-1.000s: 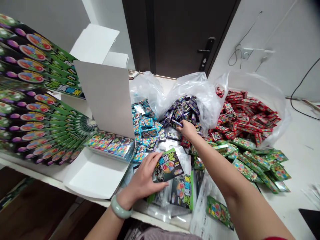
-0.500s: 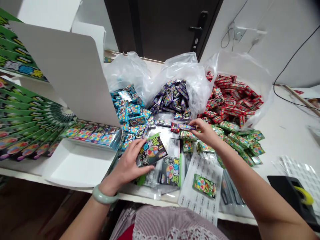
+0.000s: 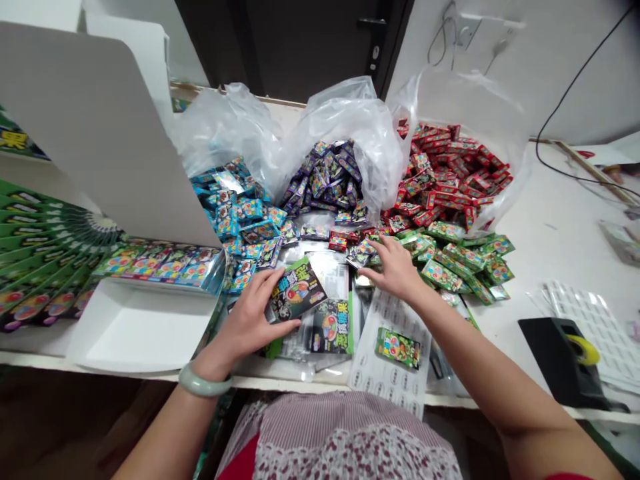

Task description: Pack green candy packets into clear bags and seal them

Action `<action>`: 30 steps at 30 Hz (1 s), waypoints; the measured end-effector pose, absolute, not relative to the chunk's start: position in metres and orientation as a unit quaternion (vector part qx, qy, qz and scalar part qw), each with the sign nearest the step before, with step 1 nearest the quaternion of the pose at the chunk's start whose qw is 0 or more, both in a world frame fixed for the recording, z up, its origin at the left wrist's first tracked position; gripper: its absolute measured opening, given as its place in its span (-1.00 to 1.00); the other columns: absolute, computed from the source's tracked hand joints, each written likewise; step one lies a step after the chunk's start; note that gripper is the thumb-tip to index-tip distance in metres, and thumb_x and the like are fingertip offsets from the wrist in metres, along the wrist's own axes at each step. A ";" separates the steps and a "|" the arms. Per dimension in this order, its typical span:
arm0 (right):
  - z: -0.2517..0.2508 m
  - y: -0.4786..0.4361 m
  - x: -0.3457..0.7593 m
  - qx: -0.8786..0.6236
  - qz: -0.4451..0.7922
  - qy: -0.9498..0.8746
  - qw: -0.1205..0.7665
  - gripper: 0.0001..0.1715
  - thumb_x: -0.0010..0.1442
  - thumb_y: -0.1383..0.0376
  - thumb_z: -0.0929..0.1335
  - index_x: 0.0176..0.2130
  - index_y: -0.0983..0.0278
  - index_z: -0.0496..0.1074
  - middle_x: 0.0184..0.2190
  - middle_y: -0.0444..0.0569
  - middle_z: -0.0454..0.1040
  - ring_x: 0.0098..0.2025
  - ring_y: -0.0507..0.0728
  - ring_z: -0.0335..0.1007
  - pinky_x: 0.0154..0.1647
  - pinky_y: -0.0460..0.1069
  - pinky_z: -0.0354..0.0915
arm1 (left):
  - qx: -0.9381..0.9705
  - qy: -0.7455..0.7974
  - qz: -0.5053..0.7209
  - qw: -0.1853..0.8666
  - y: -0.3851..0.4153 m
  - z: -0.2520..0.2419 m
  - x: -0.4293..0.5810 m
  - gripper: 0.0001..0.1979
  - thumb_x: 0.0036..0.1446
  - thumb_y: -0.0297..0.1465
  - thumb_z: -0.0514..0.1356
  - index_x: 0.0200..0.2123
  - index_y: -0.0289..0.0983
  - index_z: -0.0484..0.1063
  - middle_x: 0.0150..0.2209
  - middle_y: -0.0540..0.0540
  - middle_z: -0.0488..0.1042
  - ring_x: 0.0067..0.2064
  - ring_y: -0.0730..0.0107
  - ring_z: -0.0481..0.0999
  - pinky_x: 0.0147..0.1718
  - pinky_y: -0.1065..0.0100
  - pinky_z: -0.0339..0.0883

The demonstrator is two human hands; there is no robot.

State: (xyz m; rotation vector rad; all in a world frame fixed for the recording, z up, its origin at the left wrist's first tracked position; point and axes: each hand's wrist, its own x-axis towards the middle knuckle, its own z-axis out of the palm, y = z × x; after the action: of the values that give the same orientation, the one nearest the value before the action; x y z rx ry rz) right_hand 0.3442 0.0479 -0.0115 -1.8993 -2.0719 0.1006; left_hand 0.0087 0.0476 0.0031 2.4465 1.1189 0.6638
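Note:
My left hand [image 3: 253, 320] grips the left edge of a black and green packet [image 3: 297, 290], thumb below and fingers on top. Under it lies a similar packet [image 3: 332, 328] on clear plastic sleeves. My right hand [image 3: 393, 268] has its fingertips at a small purple box [image 3: 360, 253], between the green boxes and the sleeves; its thumb and index finger are apart. A green box [image 3: 399, 348] lies on a white sticker sheet [image 3: 370, 363] near the table edge.
Plastic bags behind hold blue [image 3: 227, 200], purple [image 3: 330, 177] and red boxes [image 3: 450, 167]. Loose green boxes [image 3: 450, 267] lie on the right. An open white carton [image 3: 145, 327] with rows of boxes stands left. A black tape dispenser [image 3: 555, 357] is at right.
My right hand has moved down and turned; the purple box it held by the end now lies beneath its fingertips. The view has shifted right and down. My left hand keeps the packet.

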 end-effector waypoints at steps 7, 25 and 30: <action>0.013 0.044 0.329 -0.633 0.069 -0.723 0.269 -0.43 0.03 0.16 0.43 0.04 0.23 0.36 0.04 0.18 0.36 0.13 0.36 0.26 0.11 0.27 0.22 | 0.875 0.382 0.225 0.192 0.048 0.006 0.016 -0.09 0.01 -0.18 0.34 0.33 -0.13 -0.07 0.18 -0.24 0.20 0.22 -0.07 0.23 0.19 -0.08 0.19; 0.067 0.008 0.303 -0.414 0.232 -0.864 0.165 -0.10 0.07 0.17 0.46 0.26 0.14 0.03 0.28 0.15 0.10 0.30 0.30 0.07 0.25 0.23 0.19 | 0.892 0.324 0.216 0.231 0.034 0.007 0.025 -0.05 -0.04 -0.13 0.35 0.32 -0.23 -0.03 0.20 -0.30 0.18 0.23 -0.07 0.20 0.19 -0.07 0.17; 0.068 0.003 0.285 -0.423 0.232 -0.855 0.191 -0.39 0.27 0.13 0.31 0.24 0.11 0.11 0.22 0.10 0.29 0.35 0.31 0.00 0.33 0.41 -0.12 | 0.869 0.342 0.266 0.241 0.030 0.004 0.016 0.00 -0.09 -0.14 0.38 0.33 -0.19 -0.05 0.17 -0.29 0.21 0.20 -0.08 0.24 0.16 -0.09 0.21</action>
State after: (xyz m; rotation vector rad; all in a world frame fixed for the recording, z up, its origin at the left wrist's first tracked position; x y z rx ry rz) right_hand 0.2849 0.0034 0.0676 -1.1882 -2.4013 0.6504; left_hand 0.0165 0.0296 0.0041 2.3756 0.9357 0.7263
